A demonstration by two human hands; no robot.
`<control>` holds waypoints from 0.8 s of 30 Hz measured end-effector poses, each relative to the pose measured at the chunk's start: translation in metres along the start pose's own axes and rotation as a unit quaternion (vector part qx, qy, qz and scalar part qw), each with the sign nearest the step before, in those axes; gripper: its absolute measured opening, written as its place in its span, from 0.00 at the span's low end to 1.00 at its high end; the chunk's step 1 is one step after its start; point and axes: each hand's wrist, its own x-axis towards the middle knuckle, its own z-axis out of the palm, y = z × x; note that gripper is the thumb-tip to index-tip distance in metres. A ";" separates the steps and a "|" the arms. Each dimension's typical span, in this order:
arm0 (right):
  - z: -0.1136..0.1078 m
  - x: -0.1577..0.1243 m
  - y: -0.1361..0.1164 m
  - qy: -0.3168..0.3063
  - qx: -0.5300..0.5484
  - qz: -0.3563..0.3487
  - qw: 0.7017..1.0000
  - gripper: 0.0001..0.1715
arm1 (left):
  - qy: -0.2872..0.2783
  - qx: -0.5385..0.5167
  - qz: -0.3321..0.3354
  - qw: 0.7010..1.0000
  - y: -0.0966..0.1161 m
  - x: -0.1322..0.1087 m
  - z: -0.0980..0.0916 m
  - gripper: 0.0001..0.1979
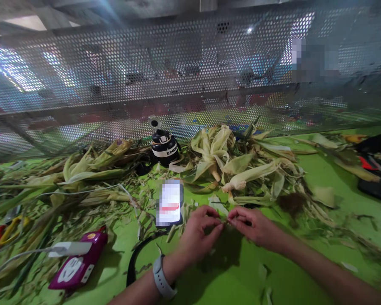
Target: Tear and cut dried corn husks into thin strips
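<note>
1. Hand state: your left hand (199, 231) and right hand (253, 224) are both closed in a fingertip pinch, thumb against forefinger. They meet low over the green table (235, 279).
2. Work piece: the husk strip (225, 223) bridges the narrow gap between the two pinches. The left hand grips its 9 o'clock end and the right hand its 3 o'clock end. The strip is thin and mostly covered by your fingers, so its length cannot be told.
3. Surroundings, read from the hands:
   - The phone (169, 202) lies just beside the left hand at 11 o'clock.
   - The husk pile (241, 169) lies near at 12 to 1 o'clock.
   - The bottle (164, 147) stands beyond the phone.
   - The black strap (136, 258) lies near your left wrist at 8 o'clock.
   - The power bank (79, 264), with its cable, lies farther out the same way.
4. Risk, tearing: the strip looks fragile. Uneven pull from either pinch would likely snap it.
5. Risk, loss: if either pinch slackens, the strip could fall among like-coloured scraps on the table and be hard to find.
6. Risk, snagging: a wide sweep of the left forearm could catch the strap or cable and drag the power bank.
</note>
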 end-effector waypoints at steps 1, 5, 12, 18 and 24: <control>-0.003 -0.001 -0.002 -0.001 0.003 0.006 1.000 0.12 | 0.027 0.021 0.009 0.999 0.000 0.001 -0.002 0.08; -0.014 -0.003 -0.007 -0.010 0.005 0.030 0.999 0.11 | 0.131 0.017 0.017 0.991 0.000 0.004 -0.007 0.09; -0.026 -0.002 -0.006 -0.013 -0.001 0.017 1.000 0.17 | 0.110 -0.410 -0.196 0.884 -0.003 0.007 -0.004 0.15; -0.004 0.000 -0.002 -0.006 0.350 0.051 0.935 0.18 | -0.021 -0.436 -0.219 0.873 0.004 0.003 0.005 0.16; 0.012 0.000 -0.004 -0.028 0.369 0.075 0.926 0.19 | -0.068 -0.283 -0.157 0.944 0.005 -0.003 0.007 0.16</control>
